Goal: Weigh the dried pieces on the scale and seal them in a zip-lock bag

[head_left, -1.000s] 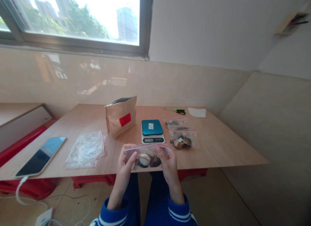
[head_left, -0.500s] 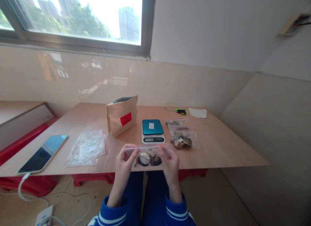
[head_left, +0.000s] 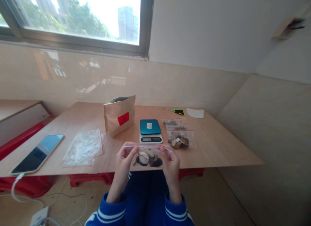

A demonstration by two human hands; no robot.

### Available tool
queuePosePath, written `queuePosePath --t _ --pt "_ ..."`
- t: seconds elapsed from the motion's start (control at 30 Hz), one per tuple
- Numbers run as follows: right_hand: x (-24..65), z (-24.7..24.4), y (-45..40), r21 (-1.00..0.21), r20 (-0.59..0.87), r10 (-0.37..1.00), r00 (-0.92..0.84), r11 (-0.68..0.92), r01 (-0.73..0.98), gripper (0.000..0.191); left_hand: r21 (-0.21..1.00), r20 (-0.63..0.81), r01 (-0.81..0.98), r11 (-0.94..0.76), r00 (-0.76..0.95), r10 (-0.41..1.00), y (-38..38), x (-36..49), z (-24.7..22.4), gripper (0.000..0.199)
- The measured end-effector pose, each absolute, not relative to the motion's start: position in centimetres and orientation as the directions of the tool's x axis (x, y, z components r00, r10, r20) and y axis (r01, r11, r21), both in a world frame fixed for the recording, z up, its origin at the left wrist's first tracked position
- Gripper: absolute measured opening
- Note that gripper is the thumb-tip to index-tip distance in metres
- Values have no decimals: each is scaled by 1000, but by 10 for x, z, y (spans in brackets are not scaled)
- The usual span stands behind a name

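- the left hand (head_left: pixel 124 158) has its grip pinched on one top corner of the clear bag (head_left: pixel 150 150).
- the right hand (head_left: pixel 171 159) has its grip pinched on the other top corner.
- the clear bag, with dark and pale bits inside, is at the near edge of the bench (head_left: pixel 223 151), in front of the blue scale (head_left: pixel 150 128).
- a brown bag (head_left: pixel 113 120) stands open nearby.

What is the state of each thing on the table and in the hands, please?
Held bag: filled, pinched at top; seal unclear
Left hand: closed on the held bag
Right hand: closed on the held bag
Brown pouch: standing, top open
Scale: flat, display unreadable
Filled bags: lying, seals unclear
Clear bags: lying flattened
Phone: lying, cable plugged in
Tools: lying down
White sheet: lying flat
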State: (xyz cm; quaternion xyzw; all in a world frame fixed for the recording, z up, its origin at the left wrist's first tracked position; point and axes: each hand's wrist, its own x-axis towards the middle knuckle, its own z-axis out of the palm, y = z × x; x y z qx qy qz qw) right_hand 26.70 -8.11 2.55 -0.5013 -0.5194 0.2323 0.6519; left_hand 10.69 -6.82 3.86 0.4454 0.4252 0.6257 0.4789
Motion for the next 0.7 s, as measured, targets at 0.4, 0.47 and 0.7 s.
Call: queuePosePath --t 0.4,0.47,0.7 --pt "259 27 -82 -877 479 763 434 403 261 21 952 167 -222 -208 -190 967 -72 111 34 17" --pt "258 30 -83 -911 409 791 454 381 158 25 941 172 -264 -213 -170 970 -72 110 30 18" --pt "255 32 -82 -930 232 927 296 301 -213 37 940 110 -320 -117 -40 993 -73 110 32 30"
